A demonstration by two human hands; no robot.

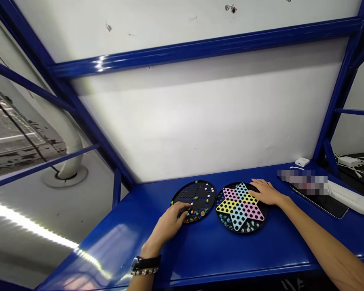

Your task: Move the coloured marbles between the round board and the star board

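Two round black boards lie side by side on a blue shelf. The left board [197, 194] has rows of small holes and several coloured marbles along its near rim. The right board [240, 206] shows a pastel star in pink, yellow and blue with marbles around it. My left hand [171, 222] rests on the near left edge of the left board, fingers curled over the marbles; what it holds is hidden. My right hand [265, 191] lies flat on the far right edge of the star board, fingers stretched out.
The blue shelf [206, 250] ends in a front lip close to me. A dark phone [324, 202], a white power strip [348, 198] and a small white charger [302, 162] lie at the right. Blue frame posts stand at both sides, a white wall behind.
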